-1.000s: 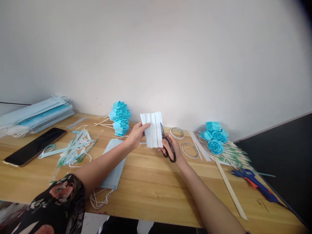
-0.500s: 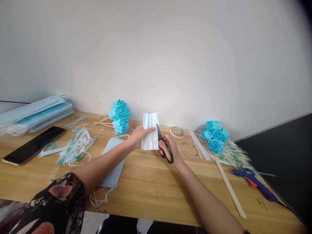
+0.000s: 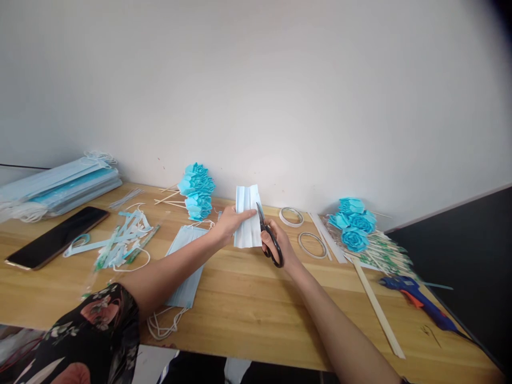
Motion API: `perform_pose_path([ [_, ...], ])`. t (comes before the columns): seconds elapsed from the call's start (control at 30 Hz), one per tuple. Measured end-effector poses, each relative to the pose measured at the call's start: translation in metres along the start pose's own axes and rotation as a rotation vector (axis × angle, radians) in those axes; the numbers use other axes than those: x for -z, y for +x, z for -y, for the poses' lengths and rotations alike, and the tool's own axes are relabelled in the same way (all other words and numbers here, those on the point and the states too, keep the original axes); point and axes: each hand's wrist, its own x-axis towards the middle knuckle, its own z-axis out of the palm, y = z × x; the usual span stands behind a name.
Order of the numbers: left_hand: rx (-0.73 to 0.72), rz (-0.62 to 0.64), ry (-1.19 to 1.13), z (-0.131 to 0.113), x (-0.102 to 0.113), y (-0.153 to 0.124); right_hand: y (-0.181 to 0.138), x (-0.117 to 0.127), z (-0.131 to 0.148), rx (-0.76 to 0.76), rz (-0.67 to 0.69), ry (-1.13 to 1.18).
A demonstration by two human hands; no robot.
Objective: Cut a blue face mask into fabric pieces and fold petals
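Plain pale wall (image 3: 256,96) stands behind a wooden table (image 3: 248,309). Above the table, the left hand (image 3: 230,223) grips a pleated sheet (image 3: 248,232) at its left side, thumb across the front face. The sheet is upright, between the two hands. The right hand (image 3: 283,240) is closed on the scissors (image 3: 263,224), thumb at the black handle; the visible blade points up along the sheet's right edge. Whether the blades are apart cannot be told.

Below the left forearm lies a mask (image 3: 188,292), loops toward the near edge. Blue flowers (image 3: 197,186) on sticks lie beyond it. Two tape rolls (image 3: 291,224) lie flat just beyond the right hand. Farther left: scraps (image 3: 124,240), a phone (image 3: 58,237) and a mask stack (image 3: 68,184). Farther right: more flowers (image 3: 354,237), a flat strip (image 3: 378,309) and a glue gun (image 3: 424,306).
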Motion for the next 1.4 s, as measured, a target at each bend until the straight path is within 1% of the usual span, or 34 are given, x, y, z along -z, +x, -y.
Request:
perform_pose_path([
  [0.2, -0.036, -0.012, 0.007, 0.0005, -0.0052, -0.0042, -0.0003, 0.0006, -0.0041, 0.012, 0.005, 0.024],
  [0.47, -0.031, 0.01, -0.016, 0.002, -0.0049, -0.0047, -0.0009, -0.0009, -0.0038, 0.003, -0.027, 0.02],
  [0.9, 0.005, -0.029, -0.034, 0.0016, -0.0059, -0.0054, -0.0006, -0.0012, -0.0041, -0.006, -0.051, 0.016],
  [1.4, 0.009, -0.018, -0.066, 0.0027, -0.0052, -0.0042, -0.0002, -0.0031, -0.0014, -0.02, -0.073, 0.07],
])
